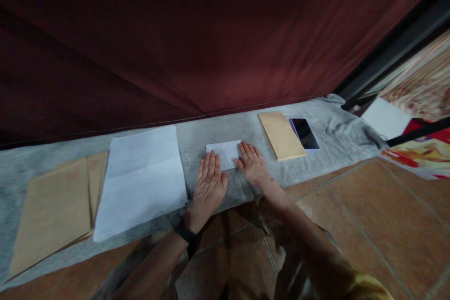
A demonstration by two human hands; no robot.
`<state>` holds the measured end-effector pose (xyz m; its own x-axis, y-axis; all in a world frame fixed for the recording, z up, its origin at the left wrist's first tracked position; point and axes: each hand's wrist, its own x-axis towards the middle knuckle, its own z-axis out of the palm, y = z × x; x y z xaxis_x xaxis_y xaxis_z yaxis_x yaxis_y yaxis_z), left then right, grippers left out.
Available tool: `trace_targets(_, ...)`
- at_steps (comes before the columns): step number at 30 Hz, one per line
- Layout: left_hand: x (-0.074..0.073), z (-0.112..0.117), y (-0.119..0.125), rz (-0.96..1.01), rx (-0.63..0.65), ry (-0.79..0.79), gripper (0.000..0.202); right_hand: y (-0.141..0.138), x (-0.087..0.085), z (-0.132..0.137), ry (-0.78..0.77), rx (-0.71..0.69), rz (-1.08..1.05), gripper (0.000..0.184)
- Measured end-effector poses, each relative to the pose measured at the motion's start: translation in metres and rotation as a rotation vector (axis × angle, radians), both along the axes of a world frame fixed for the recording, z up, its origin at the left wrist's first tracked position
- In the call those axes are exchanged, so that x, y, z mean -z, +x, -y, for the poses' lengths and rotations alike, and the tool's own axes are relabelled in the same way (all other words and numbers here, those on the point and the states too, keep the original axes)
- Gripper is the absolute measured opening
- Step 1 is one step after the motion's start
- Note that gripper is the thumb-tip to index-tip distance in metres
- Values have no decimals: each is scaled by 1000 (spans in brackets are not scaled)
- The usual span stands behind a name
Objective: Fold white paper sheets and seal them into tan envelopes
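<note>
A small folded sheet of white paper (228, 152) lies on the grey cloth between my hands. My left hand (210, 180) rests flat over its left end, fingers stretched out and close together. My right hand (253, 164) lies flat on its right end with the fingers extended. Neither hand grips anything. To the left of my left hand is a stack of large white paper sheets (140, 187) with a faint crease across it. Brown envelopes (59, 201) lie farther left. Right of my right hand sits a smaller stack of tan envelopes (282, 136).
A phone (305, 134) with a dark screen lies beside the tan envelopes. Grey cloth (239, 194) covers the narrow bench-like surface. A dark red curtain (197, 37) hangs directly behind it. Brown floor tiles (369, 215) and a dark metal bar (418, 132) are at the right.
</note>
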<state>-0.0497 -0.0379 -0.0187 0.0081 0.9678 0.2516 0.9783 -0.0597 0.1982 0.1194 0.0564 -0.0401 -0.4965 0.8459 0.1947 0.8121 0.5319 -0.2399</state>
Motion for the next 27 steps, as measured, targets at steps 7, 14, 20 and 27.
trace_targets(7,5,-40,24,69,63,23,60,-1,-1,-2,-6,-5,-9,59)
trace_targets(14,19,-57,15,-4,0,-29,59,-1,-2,-3,-16,8,-32,59)
trace_targets(20,22,-54,9,-70,-48,-22,60,3,-2,-4,-20,57,-46,63)
trace_targets(27,25,-44,1,-72,-73,15,62,10,-14,-9,-51,95,4,63)
